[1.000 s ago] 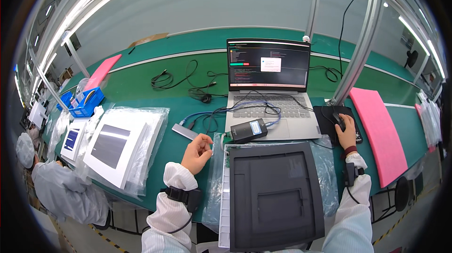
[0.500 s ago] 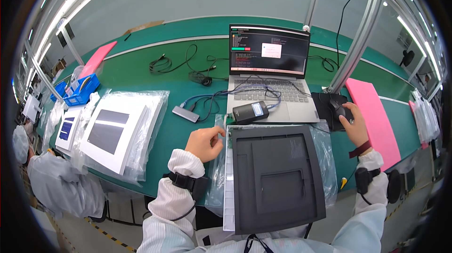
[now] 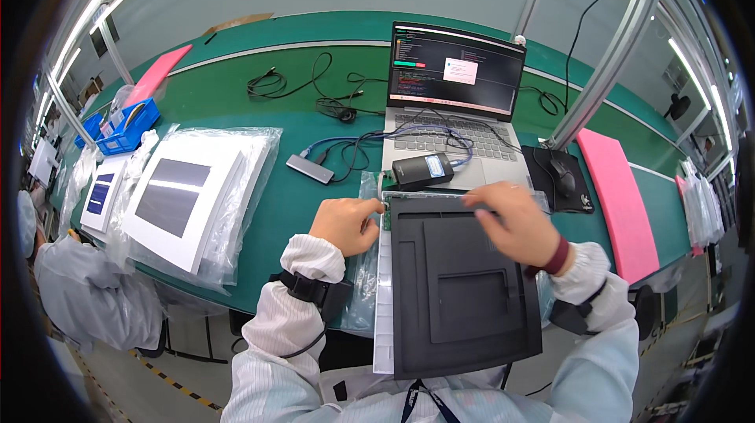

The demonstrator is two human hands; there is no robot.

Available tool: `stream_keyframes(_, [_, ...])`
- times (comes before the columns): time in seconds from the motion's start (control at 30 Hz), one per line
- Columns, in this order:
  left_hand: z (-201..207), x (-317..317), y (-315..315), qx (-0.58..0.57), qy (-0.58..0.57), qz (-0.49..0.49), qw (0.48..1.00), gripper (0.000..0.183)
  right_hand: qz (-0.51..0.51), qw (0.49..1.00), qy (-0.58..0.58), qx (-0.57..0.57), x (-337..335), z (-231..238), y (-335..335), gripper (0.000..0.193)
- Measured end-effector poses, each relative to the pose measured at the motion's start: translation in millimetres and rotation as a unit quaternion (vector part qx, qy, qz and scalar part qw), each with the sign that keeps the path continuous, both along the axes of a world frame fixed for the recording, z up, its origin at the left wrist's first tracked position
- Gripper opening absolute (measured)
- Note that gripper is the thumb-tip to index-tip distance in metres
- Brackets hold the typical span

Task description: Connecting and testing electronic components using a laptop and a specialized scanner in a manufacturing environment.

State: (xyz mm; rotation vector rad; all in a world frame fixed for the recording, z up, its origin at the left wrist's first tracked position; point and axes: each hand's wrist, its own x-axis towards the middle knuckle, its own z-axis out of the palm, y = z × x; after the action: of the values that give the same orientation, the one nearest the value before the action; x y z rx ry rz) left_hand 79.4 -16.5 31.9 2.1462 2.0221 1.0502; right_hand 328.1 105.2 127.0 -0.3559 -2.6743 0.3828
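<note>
A flat dark grey panel with a white left edge (image 3: 460, 289) lies in a clear plastic bag on the green bench in front of me. My left hand (image 3: 344, 223) rests at its top left corner, fingers curled against the edge. Over the panel's top edge my right hand (image 3: 511, 222) reaches with its fingers bent, touching the panel or the bag there; whether it grips anything I cannot tell. Just behind the panel a small black box with a screen (image 3: 422, 170) sits on the front of an open laptop (image 3: 452, 108).
A black mouse (image 3: 563, 177) lies on a pad to the right, beside a pink foam sheet (image 3: 619, 203). White bagged panels (image 3: 185, 191) are stacked at the left, near a blue bin (image 3: 130, 125). Cables and a grey adapter (image 3: 310, 169) lie mid-bench. Another person (image 3: 75, 297) sits at lower left.
My right hand has left the mouse and come over to the top edge of the dark panel. My left hand stayed at the panel's top left corner. The view has tilted closer.
</note>
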Motion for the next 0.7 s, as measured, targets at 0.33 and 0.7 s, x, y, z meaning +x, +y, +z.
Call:
stream_keyframes(0.33, [-1,-2,3,-0.013,0.013,0.013,1.000,0.008,0.096,0.993,-0.073,0.008,-80,-65,-5,0.021])
stream_keyframes(0.7, [5,8,-3,-0.024,0.068,0.064,0.995,0.012,0.117,0.989,-0.074,0.057,-96,-79,-2,0.025])
